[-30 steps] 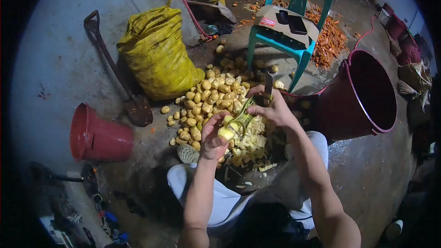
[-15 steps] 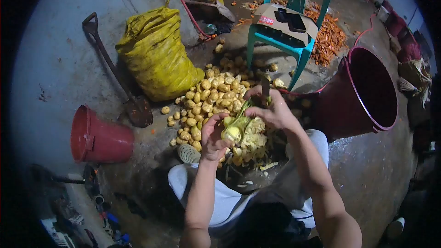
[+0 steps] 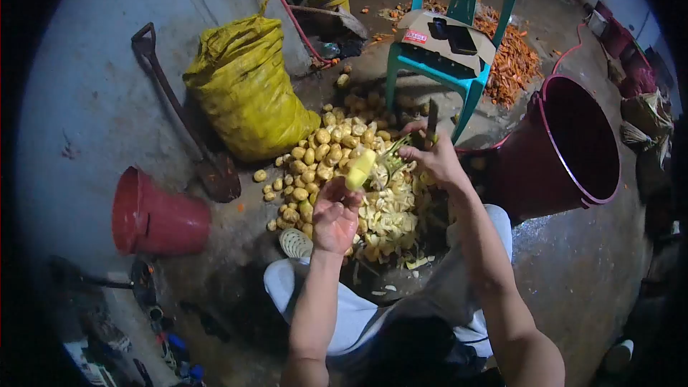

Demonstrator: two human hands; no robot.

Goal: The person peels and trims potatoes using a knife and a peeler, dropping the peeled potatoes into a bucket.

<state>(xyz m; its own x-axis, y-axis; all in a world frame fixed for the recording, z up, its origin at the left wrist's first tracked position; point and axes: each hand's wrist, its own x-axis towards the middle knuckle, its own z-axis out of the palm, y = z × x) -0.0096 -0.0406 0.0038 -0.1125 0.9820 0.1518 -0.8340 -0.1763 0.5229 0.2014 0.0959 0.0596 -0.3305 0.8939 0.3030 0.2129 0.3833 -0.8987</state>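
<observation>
My left hand (image 3: 337, 218) is turned palm up, its fingertips closed on a peeled, pale yellow potato (image 3: 360, 169). Part of the potato's far side is out of sight. In my right hand (image 3: 436, 161) is a knife (image 3: 432, 118) with its dark blade pointing up and away. Greenish strands, blurred, show near the right fingers; I cannot tell whether they are held. Below both hands lies a heap of pale peelings (image 3: 390, 218). Unpeeled potatoes (image 3: 322, 150) spread over the floor just beyond my left hand.
A full yellow sack (image 3: 247, 89) leans by the wall near a shovel (image 3: 175, 104). A red bucket (image 3: 168, 218) stands left, a large maroon tub (image 3: 516, 165) right. Ahead, a green chair (image 3: 433, 70) holds cardboard and dark devices, with orange peelings (image 3: 517, 61) behind it.
The hands have moved apart. My left hand has brought the potato up and away from the knife, and my right hand has shifted slightly right.
</observation>
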